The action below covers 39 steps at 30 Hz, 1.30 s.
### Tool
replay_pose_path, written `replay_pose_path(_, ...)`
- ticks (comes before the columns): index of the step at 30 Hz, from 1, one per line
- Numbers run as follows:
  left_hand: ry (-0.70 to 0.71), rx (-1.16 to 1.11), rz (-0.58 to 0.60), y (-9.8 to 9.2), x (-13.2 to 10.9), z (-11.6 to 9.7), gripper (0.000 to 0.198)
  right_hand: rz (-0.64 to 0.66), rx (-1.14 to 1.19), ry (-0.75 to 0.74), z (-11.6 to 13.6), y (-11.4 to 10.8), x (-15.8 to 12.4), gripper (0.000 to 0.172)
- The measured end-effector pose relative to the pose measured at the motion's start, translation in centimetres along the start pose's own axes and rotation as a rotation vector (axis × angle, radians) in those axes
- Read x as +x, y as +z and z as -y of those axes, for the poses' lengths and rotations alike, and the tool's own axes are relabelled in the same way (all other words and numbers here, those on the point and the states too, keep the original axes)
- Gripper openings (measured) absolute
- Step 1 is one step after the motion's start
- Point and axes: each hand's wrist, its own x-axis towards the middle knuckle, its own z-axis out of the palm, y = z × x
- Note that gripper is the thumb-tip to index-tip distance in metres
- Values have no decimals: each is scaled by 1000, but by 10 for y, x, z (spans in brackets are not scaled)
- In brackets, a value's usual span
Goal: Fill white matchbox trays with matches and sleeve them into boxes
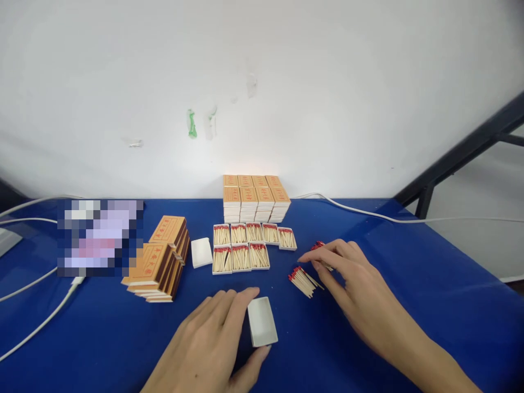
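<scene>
My left hand point(215, 333) holds a white inner matchbox tray point(262, 322) on the blue table, forefinger at its far end and thumb at its near end. No matches show inside the tray. My right hand point(352, 278) hovers over loose red-tipped matches, its forefinger and thumb slightly apart and no match visible between them. One small pile of matches point(303, 283) lies just below these fingertips. Another bunch of matches point(317, 245) is partly hidden behind the hand. Beyond the left hand, several trays filled with matches point(240, 256) stand in two rows.
A white tray point(202, 252) sits left of the filled ones. Stacked orange matchbox covers point(153, 262) stand at the left, and a block of stacked matchboxes point(256, 196) is against the wall. White cables point(360, 212) cross the table's back and left side, near a blurred patch point(100, 234).
</scene>
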Motion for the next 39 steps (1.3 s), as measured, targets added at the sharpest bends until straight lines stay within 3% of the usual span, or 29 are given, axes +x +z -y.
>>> replay_pose_path(8,-3,-11,-2,1,0,2,44,-107,-33,35,-17,-2,-13,24)
replay_pose_path(12,-17,-24,44,1,-3,3,55,-29,0,77,-22,0,-18,21)
replay_pose_path(22,-30,-25,98,2,-6,6,62,-43,-2,105,-14,-2,-9,22)
replay_pose_path(28,-9,-6,44,1,-3,3,59,-28,-33,125,-9,4,1,22)
replay_pose_path(35,10,21,3,1,0,1,42,-27,10,115,-6,5,-3,27)
replay_pose_path(39,11,26,19,2,-1,3,51,-42,11,117,-6,4,-4,25)
